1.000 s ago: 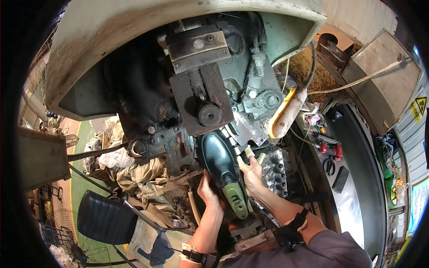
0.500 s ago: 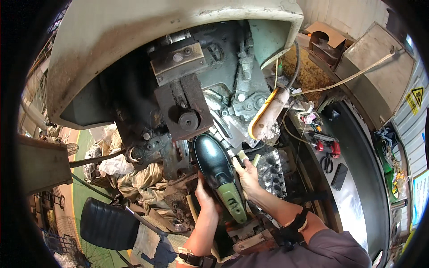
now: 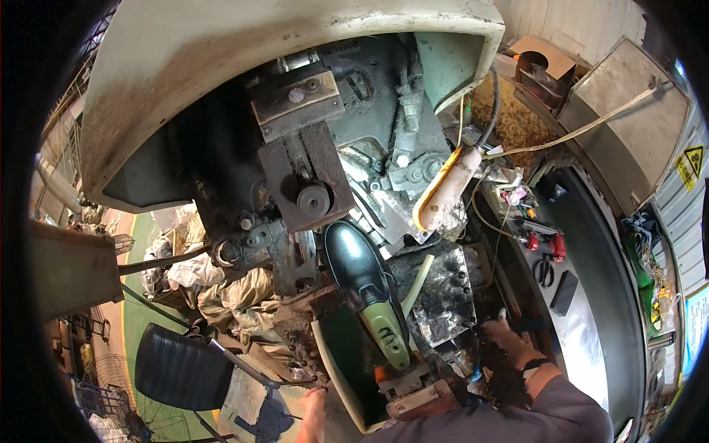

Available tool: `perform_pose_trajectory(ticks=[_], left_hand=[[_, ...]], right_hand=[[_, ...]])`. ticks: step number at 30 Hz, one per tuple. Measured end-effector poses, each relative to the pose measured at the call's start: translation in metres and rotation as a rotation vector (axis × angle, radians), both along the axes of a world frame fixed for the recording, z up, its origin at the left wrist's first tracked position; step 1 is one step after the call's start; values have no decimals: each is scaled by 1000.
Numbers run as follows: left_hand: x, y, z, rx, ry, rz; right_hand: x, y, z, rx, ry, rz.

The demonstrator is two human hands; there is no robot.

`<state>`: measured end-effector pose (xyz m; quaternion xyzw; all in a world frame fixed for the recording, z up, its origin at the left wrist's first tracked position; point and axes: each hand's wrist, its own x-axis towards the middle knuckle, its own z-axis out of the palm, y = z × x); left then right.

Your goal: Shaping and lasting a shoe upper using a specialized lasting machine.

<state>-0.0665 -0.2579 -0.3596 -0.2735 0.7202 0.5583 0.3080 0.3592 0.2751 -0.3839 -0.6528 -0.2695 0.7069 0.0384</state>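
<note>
A glossy black shoe upper [image 3: 352, 258] is pulled over a green shoe last [image 3: 384, 334]. The last rests in the machine, toe toward the dark block with a round knob [image 3: 312, 199], heel end above a metal support [image 3: 417, 395]. Neither hand touches the shoe. My left hand [image 3: 314, 402] hangs low to the left, beside the pale-rimmed bin; its fingers are too small and bunched to read. To the right, my right hand [image 3: 511, 343] is down beside the dark metal plate, fingers apart, with something white on one fingertip. Nothing shows in its grasp.
A pale lever-like handle with a yellow edge [image 3: 442, 193] hangs right of the machine head. Black scissors [image 3: 544, 271], red-handled tools [image 3: 557, 247] and a black phone-like slab [image 3: 563, 293] lie on the right bench. A black chair [image 3: 185, 367] stands left. Cloth sacks [image 3: 236, 295] are piled behind.
Both hands have come off the shoe: the left moved down and left, the right moved right and down. The shoe stays in the machine, almost unmoved.
</note>
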Motion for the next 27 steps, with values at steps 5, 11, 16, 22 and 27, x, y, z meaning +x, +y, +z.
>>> perform_pose_trajectory(ticks=[5, 11, 16, 22, 27], left_hand=[[41, 78, 30, 53, -45, -78], [25, 51, 41, -233, 217, -151], [20, 82, 57, -127, 401, -257], [-6, 87, 126, 87, 717, -116], [10, 227, 272, 646, 408, -207]], right_hand=[[-29, -60, -36, 182, 52, -320], [-33, -39, 0, 479, -235, -71], [-93, -64, 71, 428, 15, -72], [-110, -4, 232, 510, 36, 442], [-246, -74, 334, 455, 552, 432]])
